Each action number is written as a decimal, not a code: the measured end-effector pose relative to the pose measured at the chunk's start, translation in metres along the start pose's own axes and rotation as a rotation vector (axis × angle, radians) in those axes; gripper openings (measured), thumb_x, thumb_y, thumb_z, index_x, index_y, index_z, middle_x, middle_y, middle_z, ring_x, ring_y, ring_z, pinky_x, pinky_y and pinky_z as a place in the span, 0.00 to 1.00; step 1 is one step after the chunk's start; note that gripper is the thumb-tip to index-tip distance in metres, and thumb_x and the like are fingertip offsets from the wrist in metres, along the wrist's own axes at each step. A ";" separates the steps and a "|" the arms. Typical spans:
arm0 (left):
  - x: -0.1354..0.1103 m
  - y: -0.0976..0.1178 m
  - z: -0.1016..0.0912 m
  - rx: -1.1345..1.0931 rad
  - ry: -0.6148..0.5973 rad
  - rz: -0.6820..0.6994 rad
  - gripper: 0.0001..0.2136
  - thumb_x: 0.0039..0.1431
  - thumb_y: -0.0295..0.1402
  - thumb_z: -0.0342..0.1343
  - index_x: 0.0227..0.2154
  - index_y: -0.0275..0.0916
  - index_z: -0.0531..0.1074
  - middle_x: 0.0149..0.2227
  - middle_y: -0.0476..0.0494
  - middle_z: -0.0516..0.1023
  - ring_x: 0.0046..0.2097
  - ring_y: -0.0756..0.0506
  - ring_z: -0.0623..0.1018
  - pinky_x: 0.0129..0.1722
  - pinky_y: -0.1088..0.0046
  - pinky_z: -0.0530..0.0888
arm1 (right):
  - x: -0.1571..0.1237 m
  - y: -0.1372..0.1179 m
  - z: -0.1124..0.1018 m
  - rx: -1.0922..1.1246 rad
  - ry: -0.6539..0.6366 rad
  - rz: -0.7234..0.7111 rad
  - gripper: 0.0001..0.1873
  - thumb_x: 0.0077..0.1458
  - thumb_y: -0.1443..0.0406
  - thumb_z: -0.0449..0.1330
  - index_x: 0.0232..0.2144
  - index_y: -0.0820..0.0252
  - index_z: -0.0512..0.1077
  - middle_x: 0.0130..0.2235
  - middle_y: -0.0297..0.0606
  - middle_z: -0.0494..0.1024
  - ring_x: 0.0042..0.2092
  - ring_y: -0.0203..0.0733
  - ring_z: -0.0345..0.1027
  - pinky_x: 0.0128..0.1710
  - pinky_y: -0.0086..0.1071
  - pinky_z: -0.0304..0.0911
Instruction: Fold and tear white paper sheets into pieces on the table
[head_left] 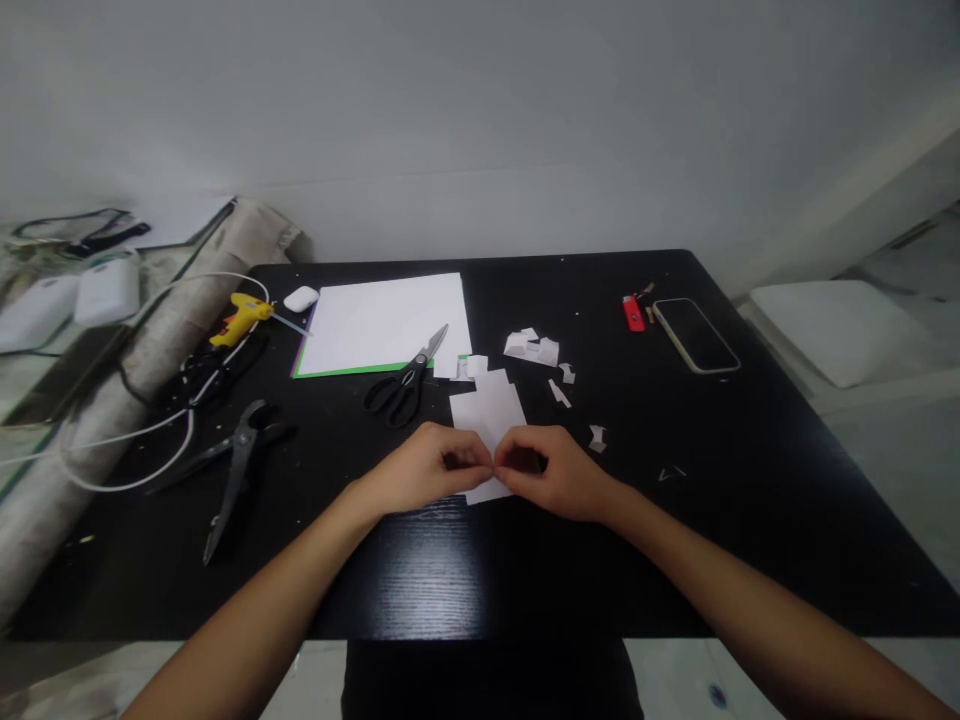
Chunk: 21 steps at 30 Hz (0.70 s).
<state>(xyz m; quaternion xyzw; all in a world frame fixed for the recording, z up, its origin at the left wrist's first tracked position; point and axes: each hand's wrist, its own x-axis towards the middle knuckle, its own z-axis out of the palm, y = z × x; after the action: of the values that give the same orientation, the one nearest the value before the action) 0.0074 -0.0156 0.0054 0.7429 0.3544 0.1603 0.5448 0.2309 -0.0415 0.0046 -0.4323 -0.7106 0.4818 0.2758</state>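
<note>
My left hand (pixel 442 462) and my right hand (pixel 553 470) meet at the fingertips, both in a pinch, low over a white cut piece of paper (pixel 491 405). Whatever sits between the fingertips is too small or hidden to make out. Part of the paper is covered by my fingers. Just beyond my left hand lie black-handled scissors (pixel 409 380), their blades resting on a stack of white sheets (pixel 382 320). Small folded paper pieces (pixel 531 347) and loose scraps (pixel 598 438) are scattered past my right hand.
At the left of the black table (pixel 420 580) lie pliers (pixel 238 450), a yellow glue gun (pixel 241 318), a looping white cable (pixel 187 440) and a white earbud case (pixel 301 299). A red lighter (pixel 633 313) with keys and a phone (pixel 696 336) lie at the back right.
</note>
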 end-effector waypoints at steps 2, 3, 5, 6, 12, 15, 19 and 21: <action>0.000 0.000 0.002 0.038 0.000 0.023 0.09 0.64 0.37 0.59 0.35 0.36 0.78 0.31 0.47 0.79 0.32 0.49 0.75 0.33 0.74 0.69 | 0.000 0.001 0.000 0.014 -0.013 0.028 0.02 0.53 0.67 0.63 0.28 0.59 0.75 0.26 0.31 0.73 0.28 0.35 0.64 0.28 0.29 0.59; 0.000 0.000 0.002 0.052 0.000 0.031 0.09 0.64 0.36 0.58 0.35 0.37 0.78 0.31 0.47 0.80 0.32 0.49 0.75 0.34 0.74 0.69 | 0.000 0.002 0.000 0.017 -0.018 0.036 0.02 0.53 0.67 0.63 0.29 0.59 0.75 0.26 0.31 0.73 0.28 0.35 0.64 0.28 0.29 0.59; 0.000 0.000 0.003 0.063 -0.004 0.038 0.09 0.65 0.36 0.57 0.35 0.37 0.78 0.31 0.47 0.80 0.32 0.49 0.75 0.34 0.74 0.70 | 0.000 0.003 -0.001 0.015 -0.027 0.038 0.02 0.54 0.67 0.62 0.29 0.59 0.75 0.27 0.31 0.73 0.29 0.35 0.65 0.29 0.29 0.59; 0.000 0.000 0.003 0.062 -0.004 0.040 0.09 0.65 0.36 0.57 0.36 0.37 0.78 0.31 0.47 0.80 0.32 0.49 0.75 0.34 0.74 0.70 | 0.000 0.003 -0.001 0.010 -0.030 0.037 0.02 0.54 0.67 0.62 0.29 0.59 0.75 0.27 0.32 0.74 0.29 0.36 0.65 0.29 0.29 0.60; -0.001 0.000 0.005 0.019 0.007 0.018 0.07 0.63 0.34 0.58 0.34 0.36 0.77 0.29 0.48 0.77 0.30 0.50 0.74 0.32 0.75 0.69 | -0.001 0.001 0.000 0.006 -0.071 0.070 0.02 0.51 0.69 0.61 0.28 0.59 0.74 0.26 0.30 0.72 0.28 0.35 0.63 0.29 0.29 0.59; 0.000 0.000 0.000 -0.011 0.021 -0.010 0.05 0.60 0.32 0.59 0.32 0.36 0.77 0.28 0.49 0.76 0.30 0.50 0.73 0.32 0.76 0.69 | 0.000 0.002 -0.004 0.039 -0.083 0.104 0.02 0.50 0.70 0.61 0.27 0.59 0.73 0.25 0.29 0.71 0.27 0.34 0.61 0.28 0.28 0.58; -0.001 -0.001 -0.016 -0.026 0.110 -0.032 0.05 0.59 0.32 0.60 0.31 0.35 0.77 0.27 0.50 0.75 0.29 0.51 0.72 0.31 0.76 0.68 | 0.006 0.007 -0.017 0.108 -0.034 0.138 0.02 0.49 0.67 0.61 0.26 0.59 0.72 0.26 0.30 0.71 0.28 0.35 0.61 0.29 0.29 0.57; -0.002 -0.002 -0.023 -0.032 0.158 -0.039 0.05 0.58 0.32 0.60 0.30 0.35 0.77 0.26 0.50 0.74 0.29 0.51 0.71 0.31 0.76 0.68 | 0.009 0.010 -0.023 0.146 0.005 0.157 0.02 0.49 0.66 0.62 0.26 0.59 0.72 0.26 0.31 0.71 0.29 0.35 0.62 0.30 0.30 0.58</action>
<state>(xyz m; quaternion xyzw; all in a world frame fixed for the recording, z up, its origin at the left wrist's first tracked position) -0.0085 -0.0009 0.0120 0.7119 0.4082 0.2134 0.5301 0.2492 -0.0218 0.0043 -0.4668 -0.6368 0.5512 0.2698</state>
